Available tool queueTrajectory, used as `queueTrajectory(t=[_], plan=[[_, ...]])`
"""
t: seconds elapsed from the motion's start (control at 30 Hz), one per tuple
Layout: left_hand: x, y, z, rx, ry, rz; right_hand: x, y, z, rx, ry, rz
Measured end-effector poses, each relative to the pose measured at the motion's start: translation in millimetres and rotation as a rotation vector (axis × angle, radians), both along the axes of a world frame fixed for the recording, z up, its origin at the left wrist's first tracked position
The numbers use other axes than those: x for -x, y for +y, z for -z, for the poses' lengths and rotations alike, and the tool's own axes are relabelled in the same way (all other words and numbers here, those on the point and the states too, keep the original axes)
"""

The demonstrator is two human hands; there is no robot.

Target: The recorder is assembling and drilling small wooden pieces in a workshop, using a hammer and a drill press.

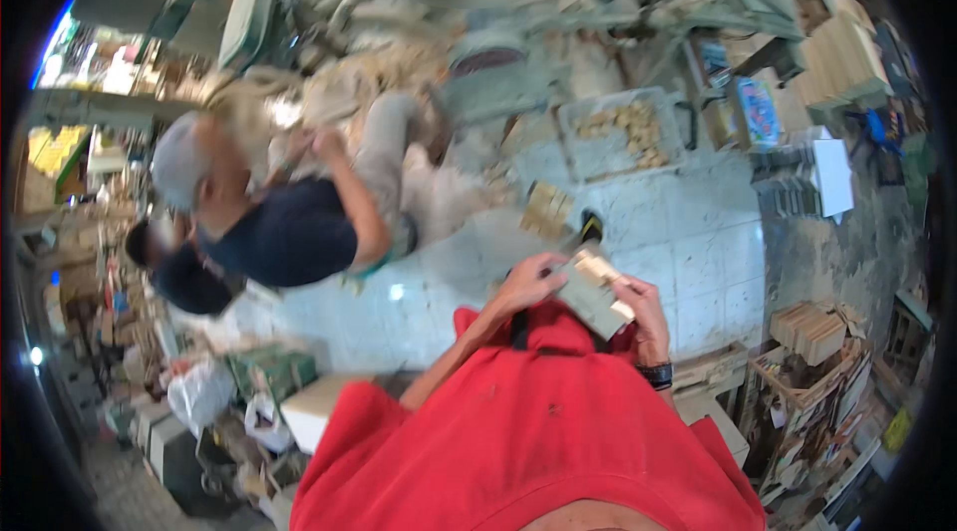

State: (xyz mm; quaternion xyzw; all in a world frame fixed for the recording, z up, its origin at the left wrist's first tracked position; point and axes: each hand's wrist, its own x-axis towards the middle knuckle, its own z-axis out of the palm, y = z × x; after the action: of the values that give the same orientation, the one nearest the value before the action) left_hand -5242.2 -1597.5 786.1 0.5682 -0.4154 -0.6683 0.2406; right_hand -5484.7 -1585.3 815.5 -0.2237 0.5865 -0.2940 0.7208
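Observation:
In front of my red shirt, a flat grey-green rectangular piece (588,302) is tilted between my two hands. A pale wood-coloured piece (595,268) lies along its far edge; whether the two are joined I cannot tell. My left hand (535,282) grips the left side, thumb toward the top face. On the right side, my right hand (643,312) is closed around the edge by the pale piece, with a dark band on its wrist. Just beyond, a yellowish wooden block bundle (546,210) stands on the tiled floor (688,257).
A clear plastic tub (623,132) holds several small wooden pieces. At the left sits a person in a dark shirt and cap (279,232), with another person (184,272) behind. Stacked boards (842,57), a wooden crate (812,361) and a white box (324,406) stand around.

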Motion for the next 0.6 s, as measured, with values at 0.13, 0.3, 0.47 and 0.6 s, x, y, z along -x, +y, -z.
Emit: queueTrajectory(t=[0.13, 0.3, 0.47, 0.6], plan=[[4.5, -16.4, 10.6, -0.102, 0.016, -0.149, 20.2, -94.8, 3.6, 0.313, 0.072, -0.562], [31.6, -23.3, -25.7, -0.290, 0.280, -0.621, 7.3, -172.6, -21.1, 0.211, -0.034, -0.894], [5.8, 4.3, -13.3, -0.240, 0.197, -0.748, -58.5, -190.2, -36.7, 0.134, -0.076, -1.100], [-18.8, 67.8, -0.5, -0.130, 0.344, -1.043, -129.5, -156.2, -39.8, 0.074, -0.069, -1.306]])
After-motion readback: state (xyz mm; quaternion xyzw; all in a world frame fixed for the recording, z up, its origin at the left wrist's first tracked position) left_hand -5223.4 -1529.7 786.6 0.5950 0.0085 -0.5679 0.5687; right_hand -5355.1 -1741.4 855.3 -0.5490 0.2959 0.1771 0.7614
